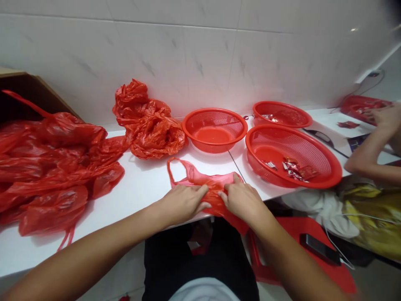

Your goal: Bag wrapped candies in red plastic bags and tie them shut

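Note:
A thin red plastic bag (213, 182) lies spread at the front edge of the white table, its loop handle pointing up and left. My left hand (186, 203) is closed on the bag's left side, thumb reaching toward the middle. On the right side, my right hand (242, 198) grips the same bag with curled fingers, one fingertip near its upper corner. Between both hands the plastic is bunched and creased, and part of it hangs over the edge toward my lap.
A large heap of red bags (56, 167) lies left, before a cardboard box (46, 90). Another crumpled bag pile (153, 125) sits beside a red basket (214, 133). Foil packets lie in the big basket (332, 167). A co-worker's arm (372, 146) is right; a phone (319, 249) rests on a red stool.

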Tool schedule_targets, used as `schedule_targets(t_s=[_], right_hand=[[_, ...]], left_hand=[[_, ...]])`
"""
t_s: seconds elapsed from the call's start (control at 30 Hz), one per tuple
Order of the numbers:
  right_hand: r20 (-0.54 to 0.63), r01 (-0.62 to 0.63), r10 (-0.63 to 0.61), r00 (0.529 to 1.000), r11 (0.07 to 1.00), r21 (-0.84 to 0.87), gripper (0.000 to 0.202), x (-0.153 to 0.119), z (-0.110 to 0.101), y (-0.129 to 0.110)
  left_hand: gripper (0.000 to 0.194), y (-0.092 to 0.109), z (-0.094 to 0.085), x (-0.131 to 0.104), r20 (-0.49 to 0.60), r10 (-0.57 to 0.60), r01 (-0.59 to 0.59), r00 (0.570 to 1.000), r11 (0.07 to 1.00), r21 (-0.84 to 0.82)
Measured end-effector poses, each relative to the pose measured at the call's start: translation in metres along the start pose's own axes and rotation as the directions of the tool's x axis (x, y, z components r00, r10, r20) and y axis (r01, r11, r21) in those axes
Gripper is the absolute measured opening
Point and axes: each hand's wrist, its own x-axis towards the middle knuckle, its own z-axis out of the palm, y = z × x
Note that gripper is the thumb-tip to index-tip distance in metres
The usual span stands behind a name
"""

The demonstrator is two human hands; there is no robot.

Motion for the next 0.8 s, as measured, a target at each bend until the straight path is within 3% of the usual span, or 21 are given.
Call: schedule_targets(t_s=[0.1, 0.2, 0.27, 0.33, 0.43, 0.5, 0.57, 0.6, 0.67, 0.73, 0.8], right_hand=[[-0.132, 0.043, -0.036, 0.991, 0.997, 0.058, 0.04, -0.006, -0.006, 0.013], [-0.294, 0.221, -0.175, 0.94, 0.966, 0.131, 0.041, -0.01, -0.008, 0.031], [-0.324, 0.304, -0.243, 0.914, 0.94, 0.152, 0.037, -0.014, -0.003, 0.043], [-0.244, 0.338, -0.292, 0.925, 0.925, 0.173, 0.029, -0.018, 0.003, 0.052], [-0.158, 0.366, -0.333, 0.93, 0.884, 0.29, 0.013, -0.023, -0.003, 0.064], [-0.279, 0.369, -0.271, 0.921, 0.834, 0.41, 0.016, -0.019, -0.027, 0.08], [-0.413, 0.324, -0.111, 0.904, 0.809, 0.491, 0.022, -0.005, -0.059, 0.106], [-0.421, 0.251, -0.02, 0.907, 0.829, 0.5, 0.026, 0.007, -0.075, 0.122], [-0.269, 0.04, 0.104, 0.958, 0.876, 0.481, 0.026, 0.036, -0.098, 0.152], [-0.053, -0.187, 0.224, 0.973, 0.902, 0.388, 0.051, 0.065, -0.105, 0.173], [-0.056, -0.261, 0.297, 0.953, 0.904, 0.34, 0.057, 0.084, -0.096, 0.178]], left_hand=[[0.038, -0.008, -0.002, 0.013, 0.113, -0.199, 0.211, 0.974, 0.971, -0.112], [0.045, -0.022, 0.003, 0.027, 0.138, -0.348, 0.354, 0.928, 0.935, -0.026], [0.079, -0.03, 0.01, 0.033, 0.164, -0.426, 0.426, 0.89, 0.904, 0.04], [0.103, -0.033, 0.016, 0.036, 0.2, -0.468, 0.463, 0.861, 0.884, 0.074], [0.092, -0.031, 0.021, 0.038, 0.218, -0.49, 0.479, 0.844, 0.872, 0.105], [0.085, -0.029, 0.021, 0.039, 0.206, -0.503, 0.487, 0.839, 0.864, 0.126], [0.082, -0.026, 0.019, 0.039, 0.186, -0.517, 0.498, 0.836, 0.856, 0.14], [0.081, -0.025, 0.018, 0.038, 0.178, -0.521, 0.503, 0.835, 0.853, 0.137], [0.078, -0.022, 0.016, 0.037, 0.175, -0.525, 0.513, 0.833, 0.851, 0.111], [0.078, -0.02, 0.017, 0.035, 0.177, -0.527, 0.521, 0.831, 0.849, 0.082], [0.078, -0.019, 0.02, 0.033, 0.174, -0.533, 0.531, 0.828, 0.845, 0.061]])
